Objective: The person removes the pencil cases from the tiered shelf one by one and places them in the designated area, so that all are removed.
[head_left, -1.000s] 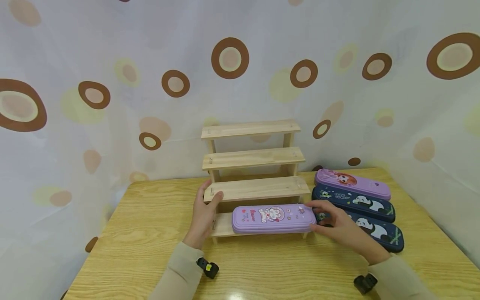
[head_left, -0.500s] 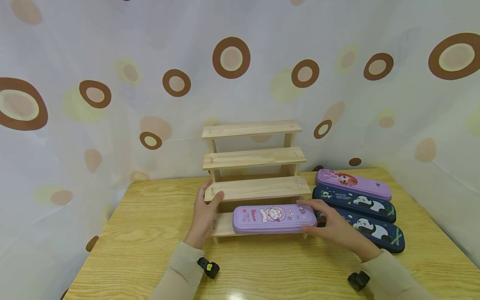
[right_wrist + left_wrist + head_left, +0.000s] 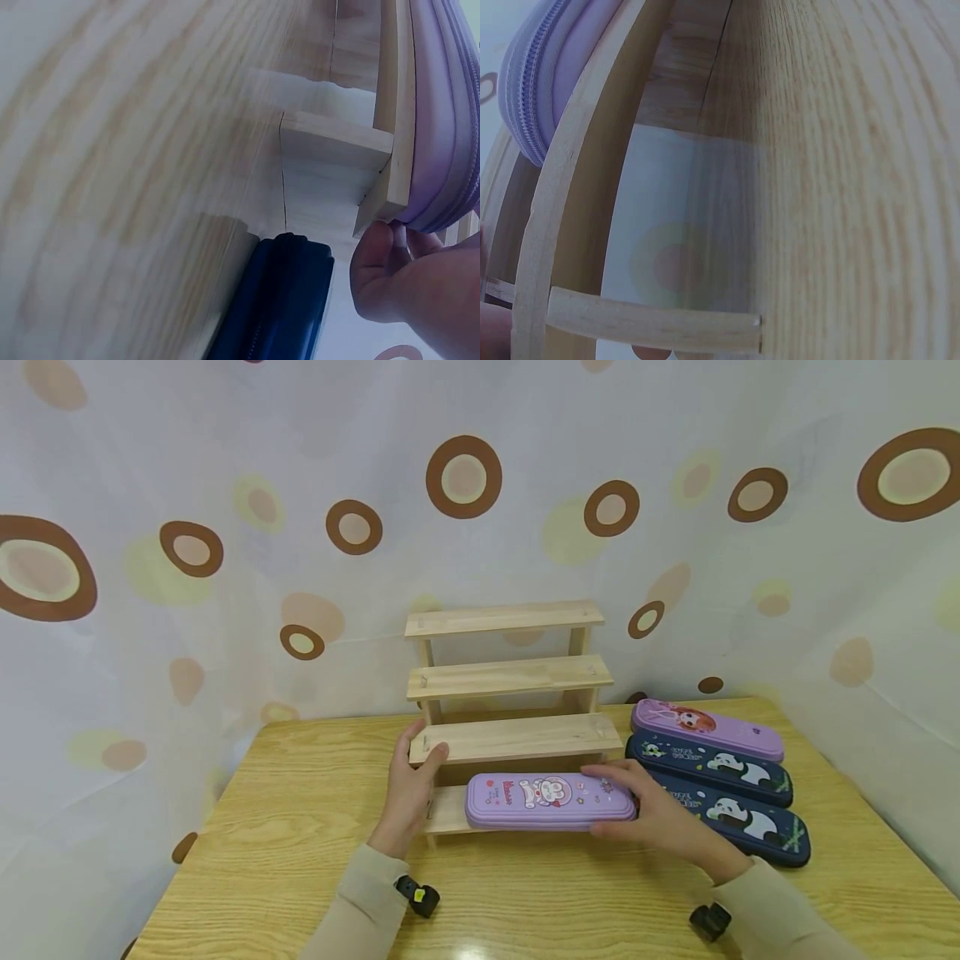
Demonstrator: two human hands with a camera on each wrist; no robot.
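A tiered wooden display rack (image 3: 510, 739) stands on the table. On its lowest step lies a lilac zippered pencil case (image 3: 517, 802) with a cartoon print, its long side along the step. My right hand (image 3: 656, 818) holds the case's right end, thumb at the front edge and fingers over the back edge. My left hand (image 3: 408, 789) grips the left end of the step above, thumb on top. In the left wrist view, the case's zipped end (image 3: 536, 90) overhangs the step's front edge. The right wrist view shows my curled fingers (image 3: 375, 274) by the case's end.
Right of the rack lie two navy panda pencil cases (image 3: 750, 818) and a purple pencil case (image 3: 705, 727) with a girl print, side by side. A patterned cloth (image 3: 510, 560) hangs close behind the rack. The wood-grain table (image 3: 285, 835) extends left and forward.
My right hand has moved left, further over the lilac pencil case's right end. The case has shifted slightly toward the front. My left hand stays on the rack.
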